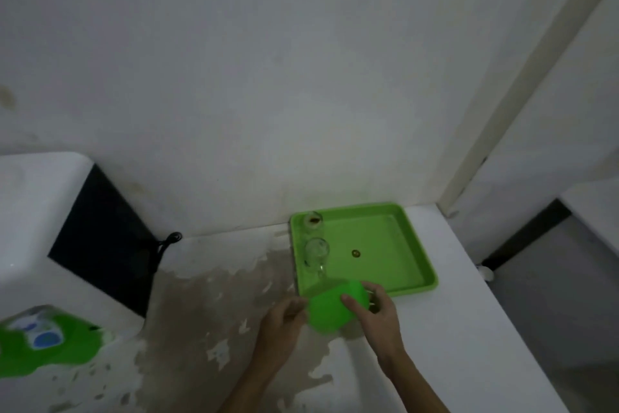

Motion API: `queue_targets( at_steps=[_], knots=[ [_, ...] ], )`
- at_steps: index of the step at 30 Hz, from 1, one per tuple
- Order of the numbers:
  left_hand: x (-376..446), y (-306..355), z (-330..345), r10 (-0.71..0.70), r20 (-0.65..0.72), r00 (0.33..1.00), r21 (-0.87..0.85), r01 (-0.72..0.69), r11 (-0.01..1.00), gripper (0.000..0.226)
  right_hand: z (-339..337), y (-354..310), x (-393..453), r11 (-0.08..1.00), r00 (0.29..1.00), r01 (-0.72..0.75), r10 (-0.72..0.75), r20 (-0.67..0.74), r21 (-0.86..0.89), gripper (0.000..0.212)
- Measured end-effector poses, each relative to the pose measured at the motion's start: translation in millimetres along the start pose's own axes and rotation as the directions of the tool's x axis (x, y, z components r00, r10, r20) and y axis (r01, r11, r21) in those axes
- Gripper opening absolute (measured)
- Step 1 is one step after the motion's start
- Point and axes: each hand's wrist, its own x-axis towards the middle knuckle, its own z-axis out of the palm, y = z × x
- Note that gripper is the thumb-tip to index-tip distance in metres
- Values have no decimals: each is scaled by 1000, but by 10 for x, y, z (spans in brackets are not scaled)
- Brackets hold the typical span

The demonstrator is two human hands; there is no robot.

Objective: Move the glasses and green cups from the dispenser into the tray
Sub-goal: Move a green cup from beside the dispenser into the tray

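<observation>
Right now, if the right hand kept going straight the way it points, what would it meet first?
Probably the tray's near rim. The right hand, holding the green cup with the left hand, points up-left over it; next comes a glass. Height is unclear.

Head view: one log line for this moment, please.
green cup | held by left hand and right hand | at tray near edge | two glasses inside

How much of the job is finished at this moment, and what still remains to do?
Done: two clear drinking glasses already stand along the left side of the square green plastic tray. In hand: the left hand and right hand hold a green plastic cup together at the tray's near left corner, not yet set down. Left: placing this cup; the dispenser's remaining contents cannot be seen.
</observation>
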Motion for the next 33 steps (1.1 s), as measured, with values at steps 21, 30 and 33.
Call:
queue_targets(
  at_steps=[21, 30, 33],
  knots=[
    [1719, 152, 367, 196, -105, 975, 296, -157, 942, 37, 231, -369, 2045, 815, 936, 334, -345, 65, -475, 67],
    [1815, 170, 470, 200, 5, 980, 374, -187, 908, 60, 382, -257, 2384, 806, 939, 336, -325, 111, -488, 70],
    [1794, 182, 494, 232, -10, 973, 407, -208, 889, 64, 419, -246, 2443, 795, 929, 362, -349, 122, -487, 71]
  ],
)
